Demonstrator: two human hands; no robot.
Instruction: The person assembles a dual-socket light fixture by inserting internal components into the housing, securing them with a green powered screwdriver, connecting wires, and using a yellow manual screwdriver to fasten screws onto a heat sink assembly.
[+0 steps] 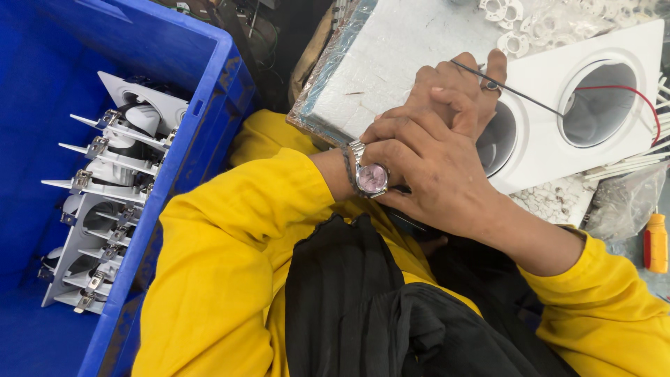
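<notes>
Head view: clear plastic bags (621,202) lie crumpled at the worktop's right edge, beside the white twin-hole lamp frame (614,146), its long axis running left-right. Left hand (453,87) pinches a thin black wire (520,91) slanting down-right over the frame; right hand (433,171) lies cupped over the left, its grip hidden.

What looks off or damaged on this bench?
The foam slab under the white twin-hole fixture has torn, peeling foil at its near corner. The fixtures in the blue crate are stacked tilted on edge. Nothing looks spilled.
</notes>
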